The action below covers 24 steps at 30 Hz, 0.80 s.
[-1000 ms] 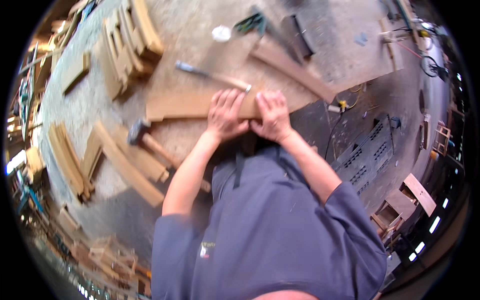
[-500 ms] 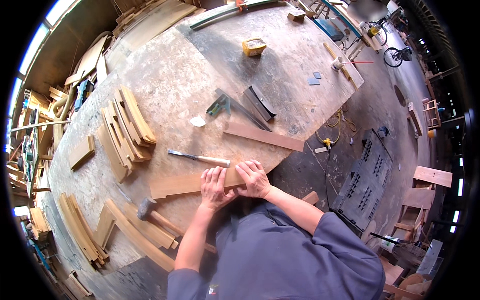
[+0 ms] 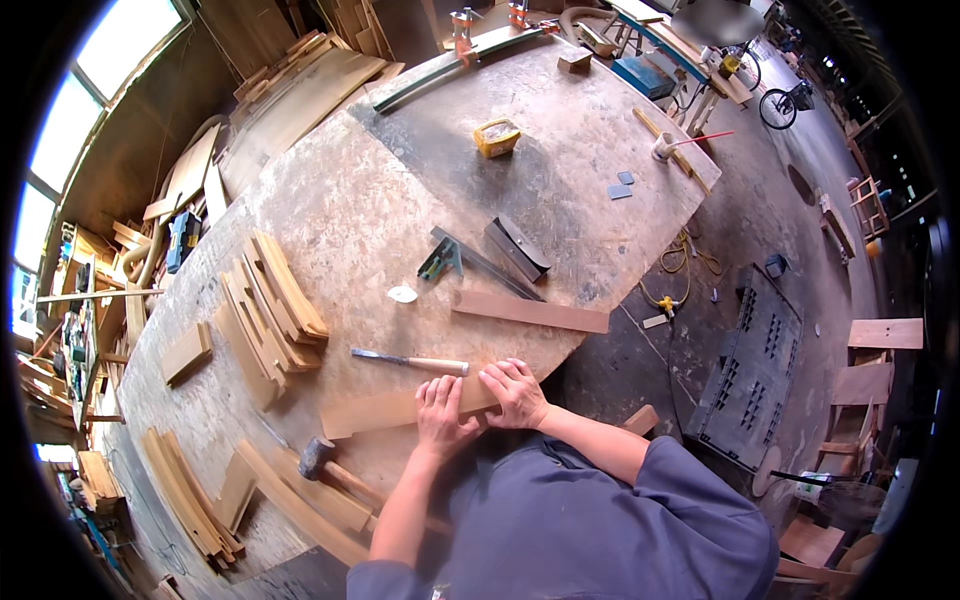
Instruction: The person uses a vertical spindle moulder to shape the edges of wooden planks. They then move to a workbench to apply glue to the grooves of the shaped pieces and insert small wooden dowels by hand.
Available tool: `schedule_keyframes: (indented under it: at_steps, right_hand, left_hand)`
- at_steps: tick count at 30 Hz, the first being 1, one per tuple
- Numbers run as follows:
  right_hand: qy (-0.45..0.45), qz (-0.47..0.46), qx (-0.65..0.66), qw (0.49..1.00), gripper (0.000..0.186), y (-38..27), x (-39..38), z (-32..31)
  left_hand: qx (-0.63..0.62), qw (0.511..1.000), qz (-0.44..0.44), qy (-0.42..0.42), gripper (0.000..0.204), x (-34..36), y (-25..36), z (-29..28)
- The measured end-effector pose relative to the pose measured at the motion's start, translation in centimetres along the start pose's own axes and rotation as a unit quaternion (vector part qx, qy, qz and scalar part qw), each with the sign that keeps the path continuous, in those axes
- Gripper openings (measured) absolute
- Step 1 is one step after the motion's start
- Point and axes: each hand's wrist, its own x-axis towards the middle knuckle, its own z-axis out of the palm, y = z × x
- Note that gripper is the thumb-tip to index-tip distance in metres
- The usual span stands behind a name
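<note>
Since a moment ago, the view has been tilted toward the far side of the worktop; among the things laid there, no clear shift is seen, so the hold seems to be kept steady rather than the piece moved along. At left, a dark-headed mallet with a wooden handle is left lying. Right of it, a long, flat, light-brown wooden board lies at the worktop's near edge, just below a wooden-handled metal chisel. The board is gripped by the left hand, half closed, fingers bent together over it, thumb toward the near side. Just beside, it is gripped likewise by the right hand; the undersides of both cannot be seen.
</note>
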Motion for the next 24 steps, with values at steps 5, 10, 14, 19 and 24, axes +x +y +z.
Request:
schedule_keyframes:
  at_steps: [5, 10, 14, 19, 24]
  right_hand:
    - [0.016, -0.005, 0.006, 1.0, 0.073, 0.1, 0.0, 0.0]
    - [0.01, 0.0, 0.012, 1.0, 0.071, 0.1, 0.1, -0.2]
    - [0.01, 0.006, 0.015, 1.0, 0.071, 0.1, 0.0, -0.1]
    - [0.007, 0.006, 0.022, 1.0, 0.071, 0.0, 0.0, -0.3]
    - [0.005, 0.004, 0.016, 1.0, 0.073, 0.2, -0.1, -0.1]
  left_hand:
    - [-0.002, 1.0, 0.0, 0.004, 0.079, 0.1, 0.1, 0.0]
    - [-0.002, 1.0, -0.004, 0.0, 0.083, -0.1, -0.1, 0.2]
    - [-0.001, 1.0, -0.004, -0.001, 0.082, 0.3, 0.2, -0.2]
    - [-0.007, 1.0, -0.007, 0.004, 0.081, 0.5, 0.7, -0.4]
    - [-0.012, 1.0, -0.006, 0.003, 0.081, 0.5, 0.6, -0.4]
